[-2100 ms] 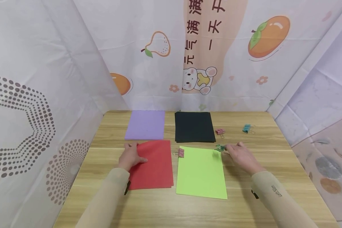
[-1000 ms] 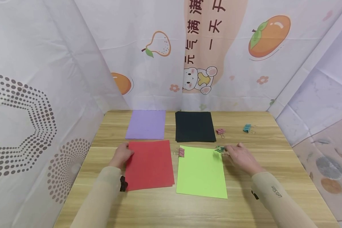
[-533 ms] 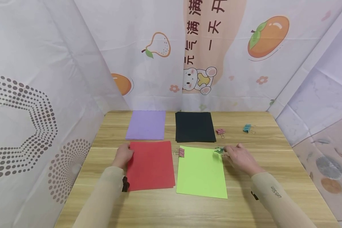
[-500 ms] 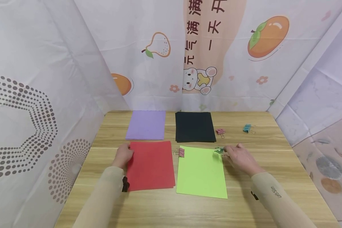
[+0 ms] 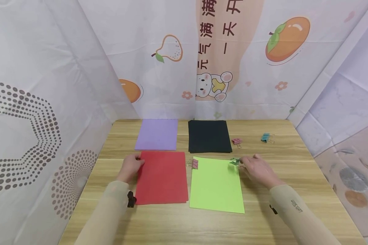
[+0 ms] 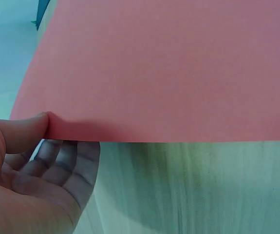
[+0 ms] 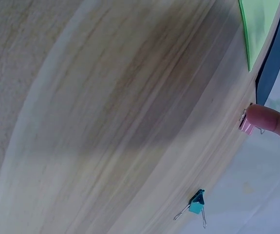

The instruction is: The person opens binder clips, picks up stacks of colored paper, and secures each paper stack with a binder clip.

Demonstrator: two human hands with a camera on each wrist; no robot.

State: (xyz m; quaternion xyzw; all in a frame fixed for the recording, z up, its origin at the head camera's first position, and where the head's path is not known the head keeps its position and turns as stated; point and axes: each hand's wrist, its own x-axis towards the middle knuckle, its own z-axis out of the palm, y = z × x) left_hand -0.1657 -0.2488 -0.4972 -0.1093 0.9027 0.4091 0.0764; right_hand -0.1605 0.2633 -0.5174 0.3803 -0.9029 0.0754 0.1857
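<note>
My left hand (image 5: 132, 167) pinches the left edge of the red paper (image 5: 164, 178), near its far corner. In the left wrist view the thumb (image 6: 28, 132) lies on top of the sheet and the fingers are underneath. My right hand (image 5: 257, 169) holds a green binder clip (image 5: 234, 162) by its wire handle, over the upper right corner of the lime-green paper (image 5: 217, 187). A pink binder clip (image 5: 195, 164) sits on that paper's upper left edge. In the right wrist view, only part of the right hand shows and the green clip is not visible.
Behind the red paper lies purple paper (image 5: 157, 134), with a black stack (image 5: 210, 136) to its right. Another pink binder clip (image 5: 236, 141) and a blue one (image 5: 265, 137) lie on the wooden table (image 5: 184, 226) at the back right. Curtains surround the table.
My left hand has shifted left from the top of the red paper to its left edge. The red paper now lies straighter. My right hand stays nearly still with the green clip.
</note>
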